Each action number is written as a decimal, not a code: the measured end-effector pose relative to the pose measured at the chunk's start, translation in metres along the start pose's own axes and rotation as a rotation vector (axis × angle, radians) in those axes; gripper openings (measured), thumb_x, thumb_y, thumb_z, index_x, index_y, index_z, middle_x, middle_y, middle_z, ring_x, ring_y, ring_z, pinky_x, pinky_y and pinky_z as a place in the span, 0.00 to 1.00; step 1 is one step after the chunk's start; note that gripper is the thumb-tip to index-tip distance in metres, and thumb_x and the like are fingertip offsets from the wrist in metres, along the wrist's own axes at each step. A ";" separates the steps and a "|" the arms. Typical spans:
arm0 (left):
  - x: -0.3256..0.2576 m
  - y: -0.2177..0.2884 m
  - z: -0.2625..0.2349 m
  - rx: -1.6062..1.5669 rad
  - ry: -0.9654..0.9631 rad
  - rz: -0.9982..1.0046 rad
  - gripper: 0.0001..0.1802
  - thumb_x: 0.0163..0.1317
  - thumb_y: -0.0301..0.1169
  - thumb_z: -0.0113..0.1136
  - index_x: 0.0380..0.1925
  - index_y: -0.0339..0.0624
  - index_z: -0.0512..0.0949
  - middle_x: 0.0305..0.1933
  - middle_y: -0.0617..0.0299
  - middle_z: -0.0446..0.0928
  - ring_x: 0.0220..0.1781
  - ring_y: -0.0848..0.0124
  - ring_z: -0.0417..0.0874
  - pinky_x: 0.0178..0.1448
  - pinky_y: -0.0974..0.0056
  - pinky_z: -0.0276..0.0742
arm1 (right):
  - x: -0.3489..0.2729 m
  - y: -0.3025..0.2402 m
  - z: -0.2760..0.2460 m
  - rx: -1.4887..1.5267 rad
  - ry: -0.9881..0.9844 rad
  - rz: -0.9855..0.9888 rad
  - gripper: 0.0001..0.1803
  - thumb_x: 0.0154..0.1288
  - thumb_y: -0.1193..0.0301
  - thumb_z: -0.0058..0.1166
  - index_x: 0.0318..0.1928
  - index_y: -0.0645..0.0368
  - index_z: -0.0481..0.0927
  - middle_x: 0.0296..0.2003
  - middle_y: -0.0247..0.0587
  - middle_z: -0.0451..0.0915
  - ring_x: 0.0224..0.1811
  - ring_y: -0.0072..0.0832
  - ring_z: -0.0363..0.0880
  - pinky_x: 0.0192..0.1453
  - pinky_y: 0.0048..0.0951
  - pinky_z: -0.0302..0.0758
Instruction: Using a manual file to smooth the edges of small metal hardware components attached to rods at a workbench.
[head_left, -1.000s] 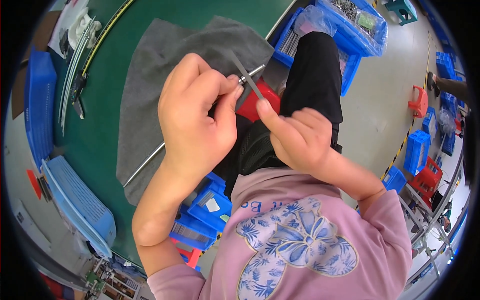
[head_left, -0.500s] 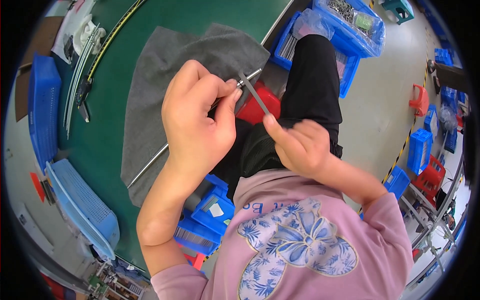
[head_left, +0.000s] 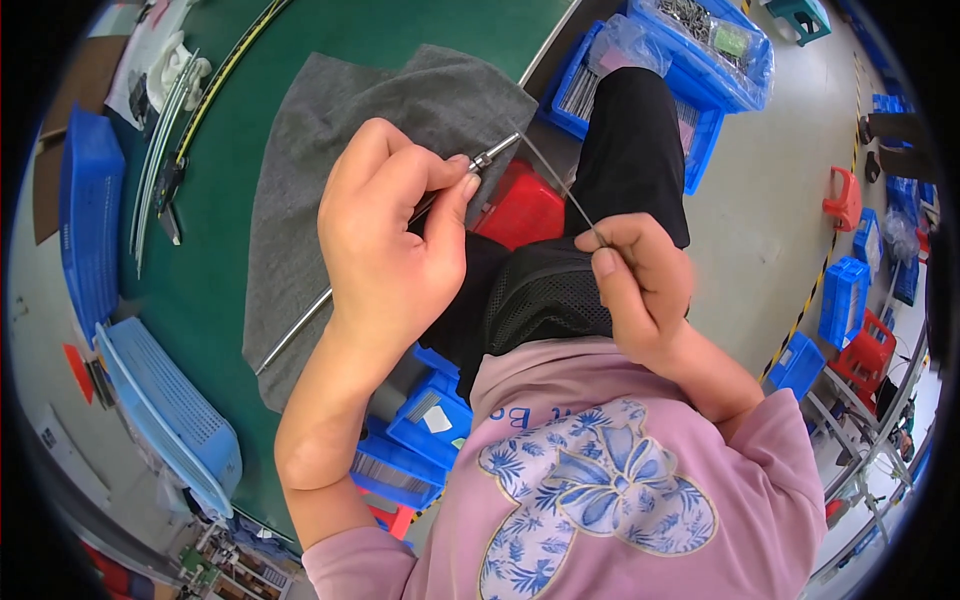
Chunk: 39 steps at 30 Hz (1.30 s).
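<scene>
My left hand (head_left: 390, 225) pinches a thin shiny metal rod (head_left: 296, 328) near its upper end, which has a stepped collar just past the fingertips. The rod's middle is hidden behind this hand. Its lower end rests over a grey cloth (head_left: 290, 220) on the green table. Between thumb and fingers, my right hand (head_left: 648, 280) grips a thin grey strip that looks like a flat file (head_left: 562, 186), seen almost edge-on. The file's far end lies beside the rod's tip; whether they touch, I cannot tell.
On the green table (head_left: 215, 300), blue baskets (head_left: 170, 410), a caliper (head_left: 170, 185), several thin rods (head_left: 155, 150) and a yellow tape measure (head_left: 215, 85) lie to the left. Blue bins (head_left: 705, 150) with metal parts stand at upper right. Something red (head_left: 525, 208) sits below the rod tip.
My right hand has drawn back to the right and turned, with the file now tilted edge-on and its far end at the rod's tip. The left hand and rod have barely moved.
</scene>
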<state>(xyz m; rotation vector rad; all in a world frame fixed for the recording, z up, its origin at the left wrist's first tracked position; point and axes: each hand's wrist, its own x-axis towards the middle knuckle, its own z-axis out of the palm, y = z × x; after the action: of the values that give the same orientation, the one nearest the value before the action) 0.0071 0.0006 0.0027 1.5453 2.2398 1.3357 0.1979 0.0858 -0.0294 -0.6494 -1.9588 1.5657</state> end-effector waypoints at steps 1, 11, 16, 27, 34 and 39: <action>0.000 0.000 0.000 -0.005 -0.001 -0.006 0.08 0.45 0.14 0.66 0.21 0.35 0.76 0.23 0.59 0.67 0.22 0.68 0.71 0.24 0.66 0.66 | -0.001 0.000 0.003 0.120 0.007 0.083 0.03 0.67 0.78 0.50 0.38 0.64 0.76 0.22 0.37 0.75 0.20 0.19 0.70 0.27 0.21 0.67; 0.000 0.000 0.000 -0.023 -0.005 -0.041 0.08 0.45 0.15 0.66 0.22 0.34 0.76 0.23 0.59 0.67 0.22 0.67 0.71 0.25 0.66 0.66 | 0.011 0.002 0.025 0.184 -0.027 0.153 0.14 0.77 0.69 0.38 0.36 0.64 0.72 0.17 0.22 0.63 0.17 0.09 0.54 0.22 0.17 0.52; 0.000 -0.001 0.001 -0.035 -0.005 -0.044 0.08 0.44 0.15 0.66 0.22 0.35 0.77 0.23 0.59 0.67 0.23 0.67 0.71 0.25 0.65 0.66 | 0.013 0.003 0.029 0.199 -0.038 0.156 0.15 0.78 0.68 0.37 0.36 0.64 0.72 0.16 0.22 0.62 0.16 0.09 0.53 0.21 0.17 0.51; -0.001 -0.002 0.001 -0.030 0.004 -0.017 0.08 0.44 0.16 0.66 0.22 0.35 0.76 0.23 0.59 0.67 0.22 0.65 0.71 0.25 0.64 0.65 | 0.015 -0.005 0.029 0.134 -0.087 0.254 0.07 0.72 0.74 0.46 0.37 0.64 0.75 0.27 0.44 0.80 0.25 0.29 0.80 0.31 0.26 0.73; -0.001 -0.001 0.001 -0.019 0.005 -0.021 0.08 0.42 0.15 0.66 0.22 0.35 0.76 0.23 0.59 0.67 0.24 0.63 0.71 0.26 0.62 0.65 | 0.021 -0.006 0.033 -0.206 -0.067 0.005 0.06 0.70 0.79 0.44 0.35 0.66 0.74 0.21 0.39 0.76 0.20 0.23 0.74 0.26 0.23 0.68; -0.001 -0.001 0.002 -0.035 0.015 -0.034 0.08 0.42 0.15 0.66 0.21 0.35 0.75 0.23 0.58 0.66 0.25 0.62 0.71 0.27 0.61 0.65 | 0.020 -0.013 0.030 -0.241 -0.107 0.077 0.05 0.68 0.80 0.45 0.35 0.66 0.74 0.24 0.44 0.79 0.23 0.28 0.79 0.29 0.25 0.72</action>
<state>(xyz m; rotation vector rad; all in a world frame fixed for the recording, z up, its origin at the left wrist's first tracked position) 0.0078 0.0009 0.0000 1.4842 2.2283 1.3743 0.1621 0.0746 -0.0195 -0.7587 -2.2496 1.4475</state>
